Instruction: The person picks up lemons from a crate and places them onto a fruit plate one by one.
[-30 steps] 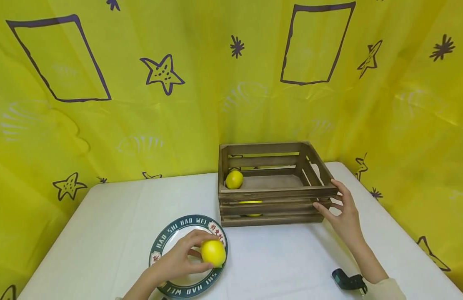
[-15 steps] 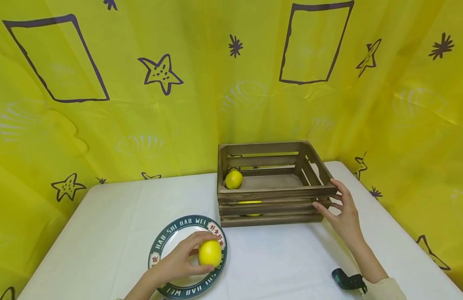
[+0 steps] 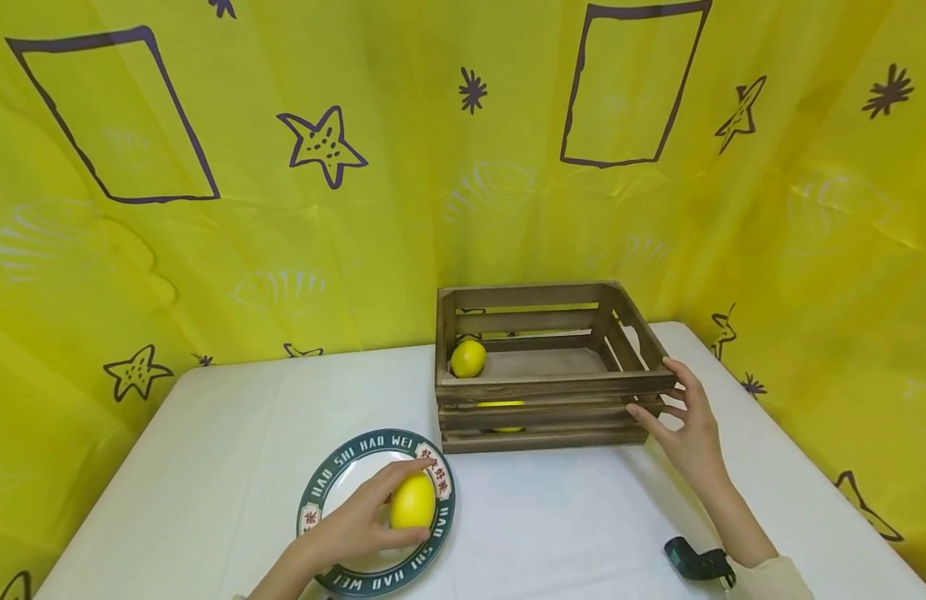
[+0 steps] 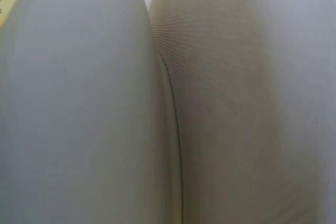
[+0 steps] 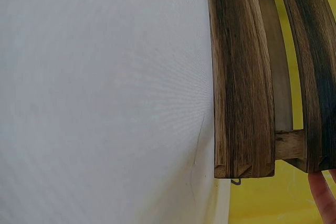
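In the head view, my left hand is over a round plate with a dark green lettered rim. Its fingers lie above a yellow lemon and its thumb below, holding it over the plate's right part. Whether the lemon touches the plate is hard to tell. My right hand grips the front right corner of a brown slatted wooden crate, thumb on the front slats, fingers on the side. In the right wrist view, fingertips touch the crate's dark slat. The left wrist view shows only pale blurred surfaces.
Another lemon sits in the crate's left part, and more yellow shows between its front slats. A black device is near my right wrist. White cloth covers the table; a yellow patterned curtain hangs behind.
The lemon has shifted slightly left, deeper between my left thumb and fingers, and its angle has turned. My right hand and the crate have stayed in place.
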{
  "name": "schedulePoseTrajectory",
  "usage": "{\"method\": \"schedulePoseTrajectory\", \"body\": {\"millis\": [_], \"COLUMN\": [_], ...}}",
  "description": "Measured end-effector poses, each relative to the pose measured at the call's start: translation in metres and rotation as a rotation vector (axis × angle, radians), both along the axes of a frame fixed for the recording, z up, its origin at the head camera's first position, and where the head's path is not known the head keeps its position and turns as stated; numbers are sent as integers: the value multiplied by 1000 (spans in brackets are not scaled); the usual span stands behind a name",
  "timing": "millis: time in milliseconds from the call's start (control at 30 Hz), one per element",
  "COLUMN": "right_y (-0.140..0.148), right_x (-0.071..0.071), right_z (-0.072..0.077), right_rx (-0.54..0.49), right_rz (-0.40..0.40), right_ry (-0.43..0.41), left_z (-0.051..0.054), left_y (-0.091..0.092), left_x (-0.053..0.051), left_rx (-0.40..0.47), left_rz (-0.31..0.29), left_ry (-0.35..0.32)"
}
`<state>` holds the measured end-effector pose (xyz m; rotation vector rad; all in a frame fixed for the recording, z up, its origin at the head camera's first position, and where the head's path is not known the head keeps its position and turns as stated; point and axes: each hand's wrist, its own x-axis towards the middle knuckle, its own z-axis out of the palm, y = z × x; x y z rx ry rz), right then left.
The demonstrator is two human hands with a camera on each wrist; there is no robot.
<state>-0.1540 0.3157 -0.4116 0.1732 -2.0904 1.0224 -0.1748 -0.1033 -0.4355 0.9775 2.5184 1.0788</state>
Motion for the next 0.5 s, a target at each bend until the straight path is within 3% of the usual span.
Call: {"method": "schedulePoseTrajectory", "body": {"millis": [100, 300, 500], "right_y": [-6, 11, 15], "right_x": [3, -7, -9], "right_z": [8, -12, -16], "right_rx": [3, 3, -8], "right_rz": [-3, -17, -8], "right_ry": [8, -22, -51], "left_z": [-1, -2, -2], "left_y": [-1, -1, 0], "left_x": [-1, -1, -1], "left_rx": [3, -5, 12], "left_rz": [-5, 7, -1], "left_ry": [18, -16, -33]}}
